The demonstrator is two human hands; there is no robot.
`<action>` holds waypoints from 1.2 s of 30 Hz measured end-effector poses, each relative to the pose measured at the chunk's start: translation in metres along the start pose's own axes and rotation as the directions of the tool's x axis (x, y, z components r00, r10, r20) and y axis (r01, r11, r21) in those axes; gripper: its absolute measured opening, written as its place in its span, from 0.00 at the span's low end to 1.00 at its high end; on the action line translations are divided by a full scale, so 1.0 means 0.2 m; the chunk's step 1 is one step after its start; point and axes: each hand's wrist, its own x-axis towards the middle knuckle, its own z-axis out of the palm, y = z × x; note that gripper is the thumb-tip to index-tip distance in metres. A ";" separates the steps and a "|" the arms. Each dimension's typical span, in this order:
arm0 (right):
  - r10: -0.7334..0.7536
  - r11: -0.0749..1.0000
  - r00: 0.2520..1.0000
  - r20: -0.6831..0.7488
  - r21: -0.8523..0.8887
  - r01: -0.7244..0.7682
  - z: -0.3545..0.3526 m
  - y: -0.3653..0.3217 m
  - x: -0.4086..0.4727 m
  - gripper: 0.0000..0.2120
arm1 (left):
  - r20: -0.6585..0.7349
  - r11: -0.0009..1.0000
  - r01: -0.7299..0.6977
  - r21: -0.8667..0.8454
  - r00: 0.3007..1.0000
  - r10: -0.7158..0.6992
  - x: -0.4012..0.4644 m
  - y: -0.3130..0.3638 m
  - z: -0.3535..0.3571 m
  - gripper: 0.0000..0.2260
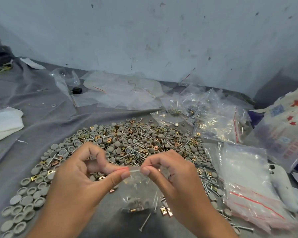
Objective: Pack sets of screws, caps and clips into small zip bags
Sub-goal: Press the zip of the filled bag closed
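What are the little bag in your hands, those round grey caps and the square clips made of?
Small zip bag: thin clear plastic film; its contents show through. Grey caps: seemingly moulded plastic, matte and uniform. Clips: probably plated metal, with a shiny brass-gold glint.

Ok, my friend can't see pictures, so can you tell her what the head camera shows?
Two hands pinch the top strip of a small zip bag holding screws, caps and clips: the left hand at one end, the right hand at the other. Behind lies a big pile of parts on grey cloth, with a stack of empty zip bags to the right.
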 end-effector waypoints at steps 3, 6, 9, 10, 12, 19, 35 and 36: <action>0.004 0.998 0.999 0.041 0.055 -0.006 -0.01 -0.02 0.04 0.06 | -0.025 1.000 -0.016 -0.003 1.000 0.016 0.01 -0.01 0.00 0.22; 0.085 0.967 0.996 0.020 0.238 -0.088 -0.07 -0.02 0.13 0.04 | -0.005 0.997 -0.018 -0.081 1.000 0.018 0.02 -0.03 0.00 0.27; 0.246 0.926 0.954 -0.172 0.334 -0.178 -0.21 0.08 0.32 0.04 | -0.025 0.994 -0.029 -0.109 0.999 0.026 0.05 -0.03 -0.02 0.27; 0.319 0.901 0.916 -0.242 0.378 -0.214 -0.28 0.16 0.40 0.05 | -0.034 0.993 -0.028 -0.118 0.999 0.024 0.05 -0.03 -0.03 0.27; 0.472 0.840 0.797 -0.376 0.467 -0.277 -0.44 0.33 0.56 0.04 | -0.030 0.994 -0.020 -0.109 0.999 0.017 0.04 -0.04 -0.03 0.24; 0.768 0.639 0.546 -0.336 0.336 -0.692 -0.84 0.96 0.46 0.07 | 0.036 0.998 0.012 -0.057 0.999 -0.010 0.02 -0.03 -0.02 0.20; 0.403 0.845 0.882 -0.244 -0.270 -0.461 -0.74 0.43 -0.18 0.09 | 0.096 1.000 0.015 0.015 0.995 -0.017 0.00 -0.03 0.00 0.15; 0.378 0.894 0.896 -0.233 -0.159 -0.419 -0.69 0.35 -0.15 0.10 | 0.112 1.000 0.008 0.028 0.994 -0.011 0.00 -0.02 0.02 0.13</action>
